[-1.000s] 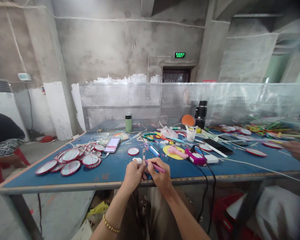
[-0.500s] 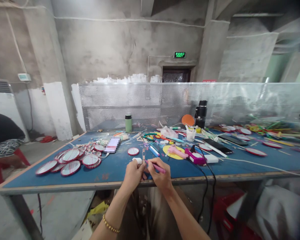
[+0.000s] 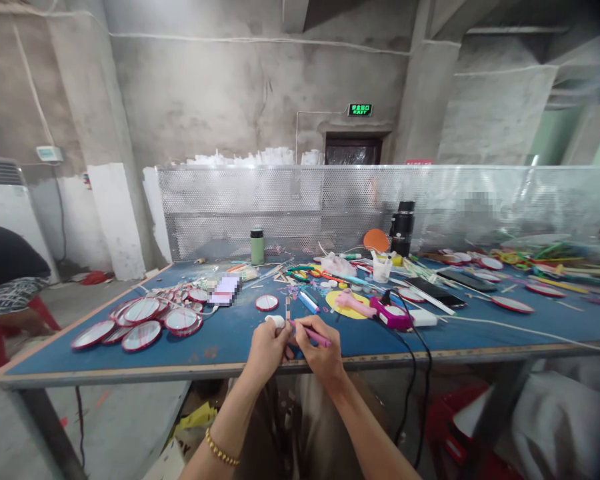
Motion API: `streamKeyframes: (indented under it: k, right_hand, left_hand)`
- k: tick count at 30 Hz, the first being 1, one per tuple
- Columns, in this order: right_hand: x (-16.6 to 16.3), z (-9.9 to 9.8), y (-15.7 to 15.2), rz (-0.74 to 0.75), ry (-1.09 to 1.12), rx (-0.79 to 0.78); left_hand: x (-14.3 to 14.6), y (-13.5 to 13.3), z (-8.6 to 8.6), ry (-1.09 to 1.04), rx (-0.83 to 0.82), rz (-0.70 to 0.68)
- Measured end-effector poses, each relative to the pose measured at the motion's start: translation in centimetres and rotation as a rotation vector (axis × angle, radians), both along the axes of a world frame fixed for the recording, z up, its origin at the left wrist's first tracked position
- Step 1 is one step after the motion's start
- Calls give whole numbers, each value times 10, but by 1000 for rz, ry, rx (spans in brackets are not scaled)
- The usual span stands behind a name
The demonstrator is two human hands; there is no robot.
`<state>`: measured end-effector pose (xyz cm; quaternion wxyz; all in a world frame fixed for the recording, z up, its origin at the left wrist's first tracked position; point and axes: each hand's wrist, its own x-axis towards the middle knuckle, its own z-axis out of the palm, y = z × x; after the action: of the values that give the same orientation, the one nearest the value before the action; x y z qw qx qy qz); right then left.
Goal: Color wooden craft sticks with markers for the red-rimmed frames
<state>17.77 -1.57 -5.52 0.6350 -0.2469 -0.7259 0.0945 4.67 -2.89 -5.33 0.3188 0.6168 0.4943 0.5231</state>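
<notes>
Near the table's front edge, my left hand [image 3: 269,347] is closed on a narrow brownish strip [image 3: 287,308] that stands up from the fingers. A small white rounded piece [image 3: 275,321] shows at the same fingers; its kind is unclear. My right hand [image 3: 321,347] grips a purple pen [image 3: 317,336] with its tip against or very near the strip. Just beyond the hands lies a round red-rimmed mirror [image 3: 267,303], and a blue-and-white marker [image 3: 309,302] rests to its right. Fingers hide the strip's lower part.
Several red-rimmed mirrors [image 3: 141,337] are piled at the left beside a phone [image 3: 225,290]. A purple glue gun [image 3: 391,313] with black cables lies at the right. Further back stand a green bottle [image 3: 257,247] and a black flask [image 3: 403,230]. A person [image 3: 10,267] sits at far left.
Almost nothing differs. The pen tip and the strip have shifted very slightly; both hands keep their hold.
</notes>
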Motion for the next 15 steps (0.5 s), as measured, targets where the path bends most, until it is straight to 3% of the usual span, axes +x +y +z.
streamKeyframes:
  k: [15]
  right_hand:
    - [0, 0, 0, -63, 20, 38]
  left_hand:
    - [-1, 1, -2, -8, -1, -12]
